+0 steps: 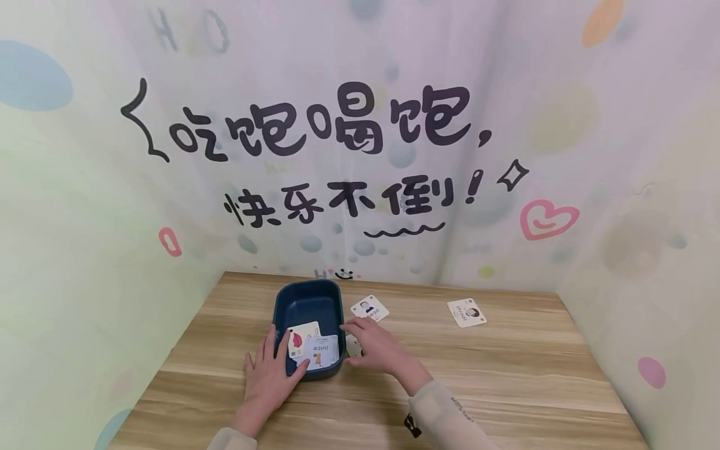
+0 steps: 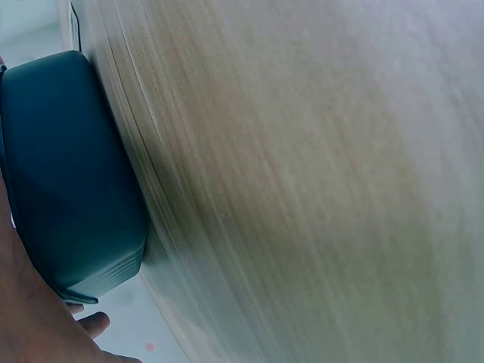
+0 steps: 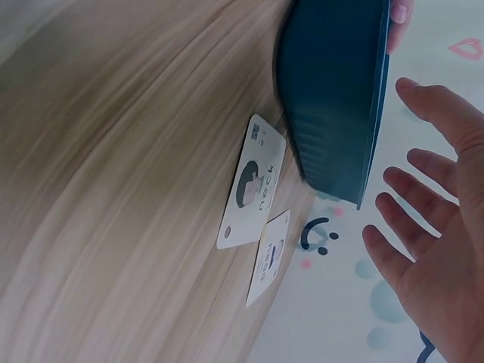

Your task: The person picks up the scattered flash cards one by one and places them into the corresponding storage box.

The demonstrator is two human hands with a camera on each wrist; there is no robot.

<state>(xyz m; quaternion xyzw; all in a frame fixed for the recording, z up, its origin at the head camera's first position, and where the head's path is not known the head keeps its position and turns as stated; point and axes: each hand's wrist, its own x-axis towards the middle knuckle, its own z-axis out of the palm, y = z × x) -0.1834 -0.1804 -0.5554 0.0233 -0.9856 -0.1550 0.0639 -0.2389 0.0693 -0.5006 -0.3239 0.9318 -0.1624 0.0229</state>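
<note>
A dark blue plastic bin [image 1: 309, 289] stands on the table, with a card showing red lips [image 1: 296, 340] and a "juice" card [image 1: 324, 351] lying inside at its near end. My left hand [image 1: 267, 375] lies along the bin's left rim, its fingers spread and fairly straight and its thumb at the near end beside the juice card. My right hand [image 1: 374, 347] is at the bin's right side with relaxed, spread fingers; the right wrist view shows nothing in it. Below this hand a "neck" card [image 3: 253, 185] lies beside the bin, partly hidden in the head view.
A "head" card [image 1: 369, 307] lies right of the bin, just beyond my right hand. Farther right is a "throat" card [image 1: 467, 312]. The wood-grain table [image 1: 506, 387] ends at a printed curtain [image 1: 394, 250] behind the bin. Curtain walls also rise at left and right.
</note>
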